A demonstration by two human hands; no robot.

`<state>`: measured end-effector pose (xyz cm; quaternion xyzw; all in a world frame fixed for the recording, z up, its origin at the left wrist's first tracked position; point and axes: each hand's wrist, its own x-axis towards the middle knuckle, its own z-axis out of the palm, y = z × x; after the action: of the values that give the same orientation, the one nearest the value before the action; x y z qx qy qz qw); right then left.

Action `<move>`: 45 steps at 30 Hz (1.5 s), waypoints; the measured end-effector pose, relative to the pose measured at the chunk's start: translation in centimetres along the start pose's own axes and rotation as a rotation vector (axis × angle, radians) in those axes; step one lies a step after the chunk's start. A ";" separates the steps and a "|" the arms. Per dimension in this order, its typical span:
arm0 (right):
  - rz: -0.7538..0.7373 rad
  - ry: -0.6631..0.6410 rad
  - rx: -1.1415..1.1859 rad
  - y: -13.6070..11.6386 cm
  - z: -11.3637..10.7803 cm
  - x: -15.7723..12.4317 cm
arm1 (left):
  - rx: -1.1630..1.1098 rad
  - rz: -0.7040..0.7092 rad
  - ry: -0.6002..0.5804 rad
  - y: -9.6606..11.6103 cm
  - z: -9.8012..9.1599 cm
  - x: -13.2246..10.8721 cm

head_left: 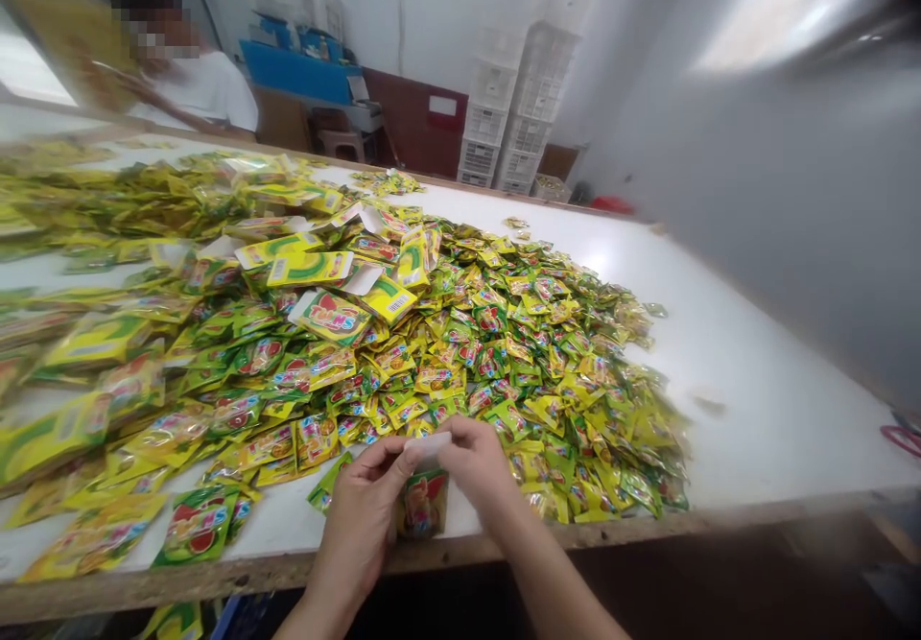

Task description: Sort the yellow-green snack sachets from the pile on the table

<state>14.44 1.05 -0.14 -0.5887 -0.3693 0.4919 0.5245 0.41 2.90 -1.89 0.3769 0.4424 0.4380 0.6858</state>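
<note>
A co-worker is positioned beyond the far left end of the counter. Flat yellow cartons lie on the sachet pile, which covers most of the counter. At the near edge, the left hand and right hand are close together. The fingers of both hands are clenched at the top of a foil sachet, which hangs below them just above the counter. A white slip shows between the hands. White plastic crates are stacked beyond the counter.
</note>
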 end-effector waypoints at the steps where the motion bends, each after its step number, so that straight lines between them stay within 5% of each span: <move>1: 0.047 -0.038 0.025 -0.1 -0.2 0.0 | 0.011 -0.001 -0.022 0.0 -0.2 0.0; 6: 0.219 -0.196 0.124 -0.9 -1.0 -0.6 | 0.055 -0.039 -0.111 0.0 -0.3 0.1; 13: 0.019 -0.190 0.197 -0.9 -1.4 -1.2 | 0.230 0.116 0.014 0.9 -0.6 1.0; 19: 0.056 -0.164 0.203 -0.9 -1.6 -0.9 | 0.266 0.064 -0.033 1.6 -1.1 0.6; 25: 0.038 -0.095 0.122 -0.7 -1.4 -0.8 | 0.366 0.036 -0.201 2.8 -1.8 1.0; 31: -0.237 -0.067 -0.136 -0.2 -1.5 -1.3 | 0.501 0.265 -0.261 2.5 -3.1 1.4; 41: -0.498 0.029 -0.241 1.7 -0.1 -3.4 | 0.640 0.291 -0.255 0.7 -3.4 0.3; 43: -0.534 0.014 -0.284 1.5 -0.7 -3.4 | 0.677 0.260 -0.278 1.1 -3.4 0.0; 45: -0.547 0.019 -0.358 1.1 -2.5 -3.1 | 0.600 0.225 -0.180 2.0 -4.1 -0.7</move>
<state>16.03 -2.74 -0.74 -0.5551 -0.5896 0.2544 0.5286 -4.14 3.48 -1.29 0.6457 0.4450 0.3264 0.5277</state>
